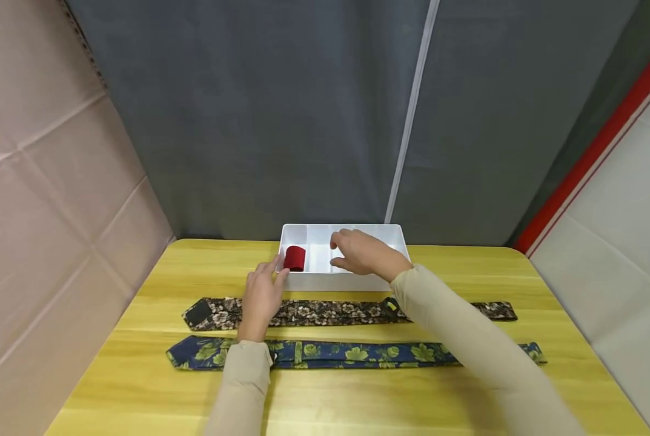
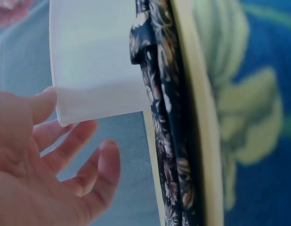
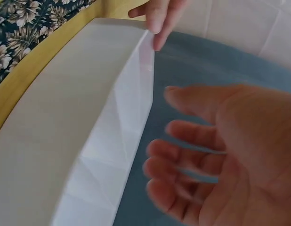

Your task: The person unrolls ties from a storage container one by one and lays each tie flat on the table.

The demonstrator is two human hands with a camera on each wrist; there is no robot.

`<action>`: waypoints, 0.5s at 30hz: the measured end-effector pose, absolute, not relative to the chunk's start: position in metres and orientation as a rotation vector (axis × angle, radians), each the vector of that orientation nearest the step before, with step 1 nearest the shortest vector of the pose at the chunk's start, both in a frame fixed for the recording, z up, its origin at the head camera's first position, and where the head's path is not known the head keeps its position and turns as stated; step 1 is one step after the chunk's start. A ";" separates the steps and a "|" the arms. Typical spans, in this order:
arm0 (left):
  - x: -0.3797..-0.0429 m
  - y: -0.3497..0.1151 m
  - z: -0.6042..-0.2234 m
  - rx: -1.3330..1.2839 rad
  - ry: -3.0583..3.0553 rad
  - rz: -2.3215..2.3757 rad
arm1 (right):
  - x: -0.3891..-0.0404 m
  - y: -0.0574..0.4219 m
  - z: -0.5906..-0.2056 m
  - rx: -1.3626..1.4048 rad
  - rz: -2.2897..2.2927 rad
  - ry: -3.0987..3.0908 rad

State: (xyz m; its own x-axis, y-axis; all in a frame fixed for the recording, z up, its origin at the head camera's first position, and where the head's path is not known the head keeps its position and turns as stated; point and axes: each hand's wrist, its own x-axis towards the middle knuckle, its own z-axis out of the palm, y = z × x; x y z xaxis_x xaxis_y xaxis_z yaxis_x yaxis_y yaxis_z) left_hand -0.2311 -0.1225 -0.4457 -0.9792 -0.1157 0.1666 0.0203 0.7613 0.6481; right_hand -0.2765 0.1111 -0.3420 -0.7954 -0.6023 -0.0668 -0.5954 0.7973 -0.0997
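A white divided box [image 1: 346, 281] stands at the table's back, with a dark red rolled-up piece of cloth [image 1: 295, 258] in its left compartment. My left hand [image 1: 263, 295] touches the box's front left corner; the left wrist view shows the thumb at the rim and the other fingers [image 2: 105, 160] loosely bent beside it. Above the box's middle, my right hand [image 1: 365, 251] hovers, fingers loosely curled, holding nothing; the right wrist view shows its fingers [image 3: 166, 155] apart from the wall. In front lie a brown-black floral tie [image 1: 325, 312] and a blue tie with yellow-green flowers [image 1: 357, 355].
The yellow wooden table [image 1: 368, 399] carries everything. A dark grey curtain [image 1: 275, 121] hangs right behind the box. Pale sheets enclose the left side [image 1: 57, 181] and right side [image 1: 619, 242]. A small black item with a yellow mark [image 1: 391, 305] lies on the floral tie.
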 end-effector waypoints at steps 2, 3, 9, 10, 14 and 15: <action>-0.230 -0.121 -0.446 0.077 -2.773 -1.035 | -0.284 0.103 -0.349 -0.997 -0.156 2.897; -0.230 -0.120 -0.446 0.080 -2.781 -1.040 | -0.288 0.099 -0.352 -1.009 -0.183 2.897; -0.224 -0.122 -0.446 0.122 -2.817 -1.042 | -0.303 0.073 -0.364 -1.070 -0.290 2.895; -0.223 -0.123 -0.446 0.130 -2.819 -1.040 | -0.305 0.068 -0.366 -1.080 -0.301 2.890; -0.220 -0.124 -0.445 0.152 -2.822 -1.049 | -0.310 0.053 -0.370 -1.080 -0.258 2.863; -0.219 -0.124 -0.445 0.147 -2.821 -1.055 | -0.311 0.050 -0.370 -1.072 -0.235 2.859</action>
